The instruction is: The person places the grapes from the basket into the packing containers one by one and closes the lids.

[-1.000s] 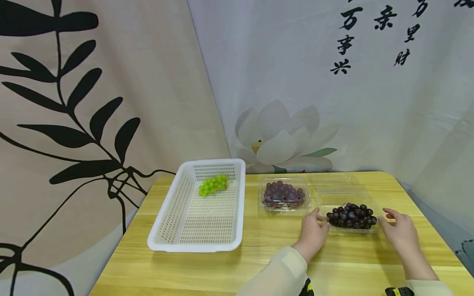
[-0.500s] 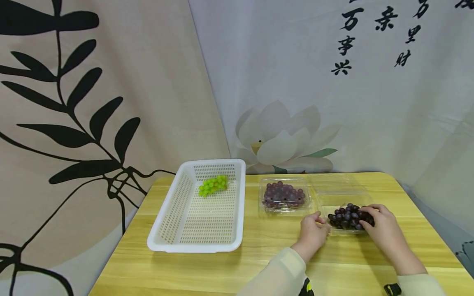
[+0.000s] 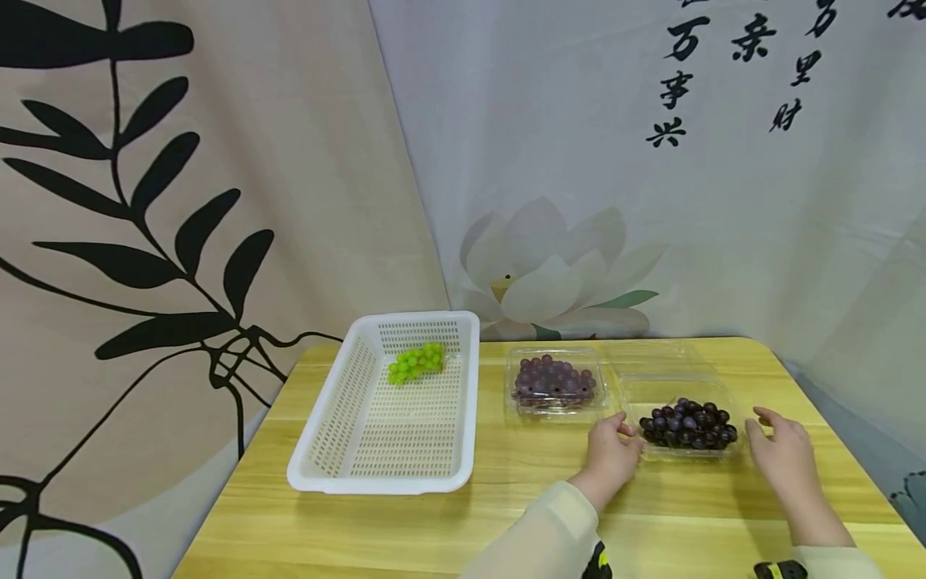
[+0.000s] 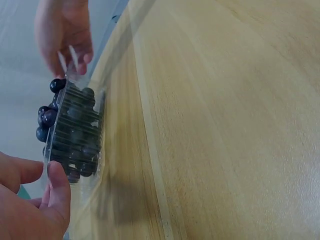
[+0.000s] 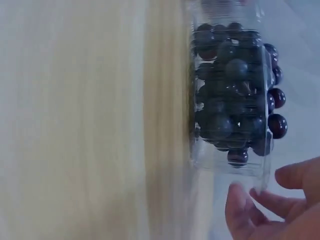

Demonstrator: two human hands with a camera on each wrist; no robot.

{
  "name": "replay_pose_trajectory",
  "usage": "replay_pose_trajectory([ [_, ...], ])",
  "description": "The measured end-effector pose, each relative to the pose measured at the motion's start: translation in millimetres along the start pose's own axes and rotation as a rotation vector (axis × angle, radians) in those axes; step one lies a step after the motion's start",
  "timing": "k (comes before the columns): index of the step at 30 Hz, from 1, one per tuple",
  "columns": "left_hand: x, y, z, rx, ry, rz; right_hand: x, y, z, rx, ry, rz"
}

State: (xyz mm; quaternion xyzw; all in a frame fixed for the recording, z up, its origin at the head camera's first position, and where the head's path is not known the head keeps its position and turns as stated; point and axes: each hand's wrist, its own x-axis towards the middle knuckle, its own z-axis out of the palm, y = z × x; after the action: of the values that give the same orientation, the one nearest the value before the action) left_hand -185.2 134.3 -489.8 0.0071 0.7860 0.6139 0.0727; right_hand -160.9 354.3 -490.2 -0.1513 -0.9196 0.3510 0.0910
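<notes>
A bunch of dark grapes [image 3: 689, 425] lies in a clear plastic clamshell box [image 3: 683, 453], its see-through lid [image 3: 669, 360] folded back behind it. My left hand [image 3: 611, 457] pinches the box's left rim between thumb [image 4: 59, 187] and fingers. On the other side, my right hand [image 3: 787, 457] stands at the right end with thumb and fingers apart. In the right wrist view, its fingertips [image 5: 237, 192] are right at the corner of the box. Some grapes bulge above the rim in both wrist views.
Left of the open box stands a second clear box [image 3: 553, 408] with reddish-purple grapes [image 3: 555, 379], its lid closed. A white perforated basket [image 3: 391, 485] holds a small bunch of green grapes [image 3: 415, 363]. All sit on a wooden table [image 3: 362, 539] before a printed curtain [image 3: 579, 161].
My right hand reached in and took hold of the dark grapes' right end, then let go and moved back right. The grapes shifted slightly. My left hand stayed at the rim.
</notes>
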Motion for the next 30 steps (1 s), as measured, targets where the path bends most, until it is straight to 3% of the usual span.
replay_pose_trajectory([
  [4, 0.8, 0.2, -1.0, 0.021, -0.005, 0.013, 6.3, 12, -3, 0.237, -0.178, 0.191],
  [8, 1.6, -0.5, -1.5, 0.063, 0.006, 0.042, 6.3, 14, -4, 0.459, -0.244, 0.294],
  [14, -0.2, 0.7, -7.0, 0.205, 0.012, 0.07, 3.2, 10, -5, 0.507, -0.209, 0.322],
  [18, -6.3, 15.0, -21.4, 0.345, -0.061, 0.136, 2.7, 9, -5, 0.505, -0.21, 0.324],
  [24, -16.8, 56.4, -57.7, 0.514, -0.264, 0.301, 5.2, 11, -5, 0.488, -0.217, 0.326],
  [27, -16.9, 72.6, -79.2, 0.598, -0.306, 0.41, 6.8, 12, -5, 0.481, -0.215, 0.339],
  [30, -12.6, 82.8, -101.0, 0.66, -0.304, 0.487, 8.3, 14, -4, 0.485, -0.215, 0.339],
])
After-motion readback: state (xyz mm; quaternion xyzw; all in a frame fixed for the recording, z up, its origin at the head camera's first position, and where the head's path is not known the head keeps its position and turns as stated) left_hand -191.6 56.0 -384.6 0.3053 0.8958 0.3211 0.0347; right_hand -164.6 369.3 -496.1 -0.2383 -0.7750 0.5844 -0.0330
